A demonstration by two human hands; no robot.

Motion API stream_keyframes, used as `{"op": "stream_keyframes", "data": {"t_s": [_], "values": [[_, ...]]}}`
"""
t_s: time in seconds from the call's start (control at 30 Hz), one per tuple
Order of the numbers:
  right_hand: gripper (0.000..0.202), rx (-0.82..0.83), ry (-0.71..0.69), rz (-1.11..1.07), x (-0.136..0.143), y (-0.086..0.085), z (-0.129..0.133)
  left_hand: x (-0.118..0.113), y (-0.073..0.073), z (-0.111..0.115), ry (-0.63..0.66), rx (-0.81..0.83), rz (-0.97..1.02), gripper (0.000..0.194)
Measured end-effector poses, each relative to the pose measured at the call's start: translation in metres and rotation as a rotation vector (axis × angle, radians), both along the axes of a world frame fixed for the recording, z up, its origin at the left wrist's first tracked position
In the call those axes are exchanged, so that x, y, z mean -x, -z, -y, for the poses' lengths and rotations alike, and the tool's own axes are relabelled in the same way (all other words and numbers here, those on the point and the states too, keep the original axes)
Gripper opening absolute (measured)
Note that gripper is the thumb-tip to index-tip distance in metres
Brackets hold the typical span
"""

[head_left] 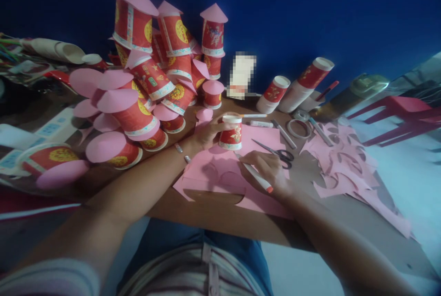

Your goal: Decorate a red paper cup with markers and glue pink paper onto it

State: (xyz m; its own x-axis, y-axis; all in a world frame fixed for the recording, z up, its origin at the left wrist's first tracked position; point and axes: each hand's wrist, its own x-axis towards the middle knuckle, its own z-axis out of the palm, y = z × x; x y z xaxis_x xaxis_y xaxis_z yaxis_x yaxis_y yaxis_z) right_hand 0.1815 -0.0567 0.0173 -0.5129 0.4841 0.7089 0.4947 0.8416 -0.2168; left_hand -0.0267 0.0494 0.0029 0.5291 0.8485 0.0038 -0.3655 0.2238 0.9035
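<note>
My left hand (208,133) is closed round a red paper cup (230,138) with a white rim and a gold pattern. The cup stands on a sheet of pink paper (258,137) that has curved pieces cut out of its near side. A white marker (257,176) with an orange-red end is gripped in my right hand (268,167). Its tip points at the paper close to the cup's base; whether it touches cannot be made out. Just beyond my right hand lies a pair of scissors (285,157) with dark handles, partly hidden by the fingers.
Several red cups with pink paper cones (119,103) are piled at the left. Stacked cups (307,82), a roll of tape (299,129) and a cutter knife (321,131) are at the back right. Pink paper scraps (347,163) cover the right side, near a red stool (409,108).
</note>
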Motion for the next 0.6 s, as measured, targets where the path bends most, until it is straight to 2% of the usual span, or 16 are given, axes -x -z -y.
{"op": "stream_keyframes", "data": {"t_s": [0.23, 0.6], "values": [[0.011, -0.023, -0.002, 0.023, -0.0002, -0.0017, -0.0017, -0.0008, 0.0024, -0.002, 0.019, 0.069, 0.088, 0.05], [0.012, -0.019, -0.021, -0.002, -0.0016, 0.0046, -0.0026, -0.0006, 0.0073, -0.0021, 0.037, 0.004, 0.03, 0.053]]}}
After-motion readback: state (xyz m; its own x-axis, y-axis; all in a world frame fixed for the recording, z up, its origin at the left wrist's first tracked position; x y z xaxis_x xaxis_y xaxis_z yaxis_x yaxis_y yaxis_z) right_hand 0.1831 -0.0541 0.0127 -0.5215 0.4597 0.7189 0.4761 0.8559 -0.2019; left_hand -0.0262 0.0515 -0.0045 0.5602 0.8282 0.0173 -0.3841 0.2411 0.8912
